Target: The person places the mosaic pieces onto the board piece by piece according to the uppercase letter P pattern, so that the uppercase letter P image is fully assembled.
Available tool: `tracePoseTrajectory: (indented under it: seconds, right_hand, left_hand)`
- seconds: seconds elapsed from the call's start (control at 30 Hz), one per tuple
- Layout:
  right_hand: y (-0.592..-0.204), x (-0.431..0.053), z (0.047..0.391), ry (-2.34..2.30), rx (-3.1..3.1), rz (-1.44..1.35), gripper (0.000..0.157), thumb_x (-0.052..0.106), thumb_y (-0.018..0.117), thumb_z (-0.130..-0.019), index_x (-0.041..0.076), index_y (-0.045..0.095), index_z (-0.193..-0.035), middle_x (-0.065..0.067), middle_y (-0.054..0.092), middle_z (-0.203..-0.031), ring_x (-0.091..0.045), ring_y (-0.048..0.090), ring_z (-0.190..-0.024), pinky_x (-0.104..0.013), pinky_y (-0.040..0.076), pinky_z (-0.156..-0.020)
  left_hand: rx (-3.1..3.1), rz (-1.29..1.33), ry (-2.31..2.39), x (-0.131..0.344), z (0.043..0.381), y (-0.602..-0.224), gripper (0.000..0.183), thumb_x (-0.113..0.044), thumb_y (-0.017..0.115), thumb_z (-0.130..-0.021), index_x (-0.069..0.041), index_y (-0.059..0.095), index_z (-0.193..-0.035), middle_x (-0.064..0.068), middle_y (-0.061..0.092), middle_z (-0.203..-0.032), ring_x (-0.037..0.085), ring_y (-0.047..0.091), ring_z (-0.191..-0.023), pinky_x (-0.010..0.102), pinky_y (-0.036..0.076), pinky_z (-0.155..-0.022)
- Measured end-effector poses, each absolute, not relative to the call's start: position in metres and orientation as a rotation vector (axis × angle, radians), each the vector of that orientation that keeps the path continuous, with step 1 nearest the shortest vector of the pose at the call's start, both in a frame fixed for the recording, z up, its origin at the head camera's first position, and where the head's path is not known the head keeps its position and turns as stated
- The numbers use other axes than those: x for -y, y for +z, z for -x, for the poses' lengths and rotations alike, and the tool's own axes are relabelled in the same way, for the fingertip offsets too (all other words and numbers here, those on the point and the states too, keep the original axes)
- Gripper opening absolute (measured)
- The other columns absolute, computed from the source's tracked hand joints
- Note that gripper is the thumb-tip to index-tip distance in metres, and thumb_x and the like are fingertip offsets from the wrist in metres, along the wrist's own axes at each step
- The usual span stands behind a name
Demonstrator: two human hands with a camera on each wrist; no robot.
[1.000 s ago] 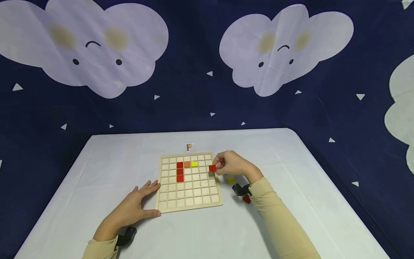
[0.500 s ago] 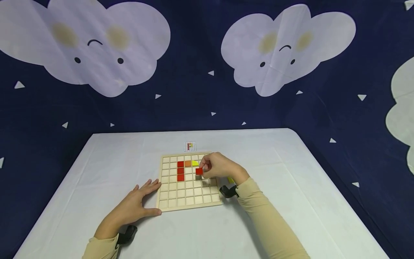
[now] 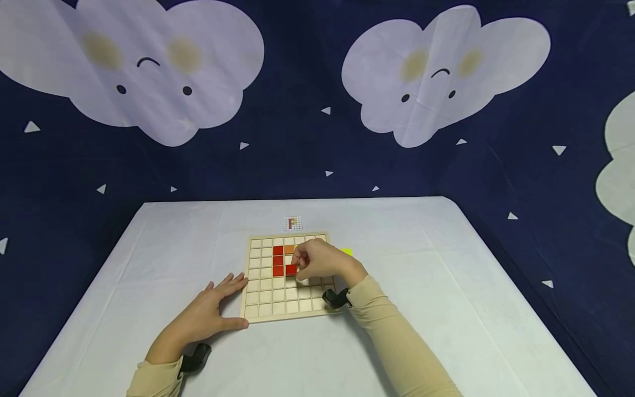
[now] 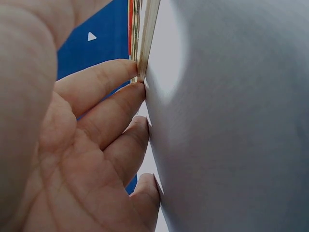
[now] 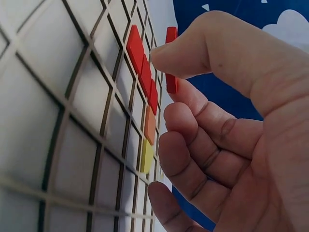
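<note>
A pale wooden grid board (image 3: 265, 309) lies on the white table. On it, a column of red square tiles (image 3: 278, 260) has an orange tile (image 3: 289, 249) beside its top one. A yellow tile (image 5: 147, 155) follows the orange one; my right hand (image 3: 322, 260) mostly hides it in the head view. That hand pinches another red tile (image 3: 290, 270) between thumb and finger, raised off the board in the right wrist view, near the column's lowest tile. My left hand (image 3: 205, 311) lies at the board's left edge, fingers extended, with fingertips and thumb against the rim.
A small printed card (image 3: 292, 223) with a coloured grid pattern lies behind the board. Right of the board, a yellow piece (image 3: 347, 252) shows partly behind my right wrist. A dark cloth with clouds (image 3: 297, 165) hangs behind the white table (image 3: 446, 309).
My right hand has carried the red tile leftward from the board's right edge to beside the red column. My left hand has stayed at the board's left edge.
</note>
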State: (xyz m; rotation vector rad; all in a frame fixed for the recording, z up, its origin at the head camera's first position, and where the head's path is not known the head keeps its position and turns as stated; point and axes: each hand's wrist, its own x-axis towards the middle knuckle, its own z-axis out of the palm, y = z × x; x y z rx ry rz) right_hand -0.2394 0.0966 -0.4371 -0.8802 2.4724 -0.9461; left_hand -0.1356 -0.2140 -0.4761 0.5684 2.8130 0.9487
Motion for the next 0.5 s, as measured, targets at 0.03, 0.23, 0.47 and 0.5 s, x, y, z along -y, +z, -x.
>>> tracePoseTrajectory:
  seconds: [0.03, 0.23, 0.47, 0.5]
  right_hand:
    - [-0.437, -0.095, 0.239, -0.934, -2.479, 0.884, 0.023, 0.007, 0.082, -0.084, 0.003, 0.073, -0.104, 0.008, 0.060, -0.076, -0.004, 0.051, -0.069, -0.019, 0.046, -0.069]
    - [-0.437, -0.084, 0.234, -0.881, -2.497, 0.890, 0.022, 0.007, 0.084, -0.084, 0.005, 0.074, -0.104, 0.008, 0.060, -0.077, -0.004, 0.052, -0.070, -0.020, 0.046, -0.071]
    - [-0.441, -0.073, 0.231, -0.823, -2.513, 0.905, 0.018, 0.006, 0.083, -0.084, 0.010, 0.074, -0.099, 0.009, 0.061, -0.077, -0.004, 0.053, -0.071, -0.019, 0.046, -0.069]
    - [-0.441, -0.072, 0.231, -0.819, -2.514, 0.906, 0.017, 0.006, 0.083, -0.084, 0.010, 0.073, -0.098, 0.009, 0.061, -0.077, -0.004, 0.053, -0.070, -0.018, 0.045, -0.069]
  left_hand:
    - [-2.814, -0.570, 0.949, 0.214, 0.136, -0.476, 0.096, -0.042, 0.096, -0.076, -0.003, 0.057, -0.154, 0.019, 0.049, -0.166, 0.050, 0.036, -0.158, 0.080, 0.018, -0.126]
    - [-2.810, -0.563, 0.948, 0.214, 0.135, -0.476, 0.096, -0.042, 0.096, -0.076, -0.003, 0.057, -0.154, 0.018, 0.048, -0.167, 0.049, 0.035, -0.159, 0.080, 0.017, -0.126]
    - [-2.802, -0.560, 0.941, 0.213, 0.136, -0.475, 0.097, -0.043, 0.096, -0.076, -0.003, 0.056, -0.155, 0.019, 0.048, -0.167, 0.050, 0.034, -0.159, 0.079, 0.017, -0.127]
    - [-2.803, -0.561, 0.942, 0.213, 0.136, -0.475, 0.097, -0.043, 0.096, -0.076, -0.003, 0.056, -0.155, 0.019, 0.048, -0.167, 0.050, 0.034, -0.159, 0.079, 0.017, -0.127]
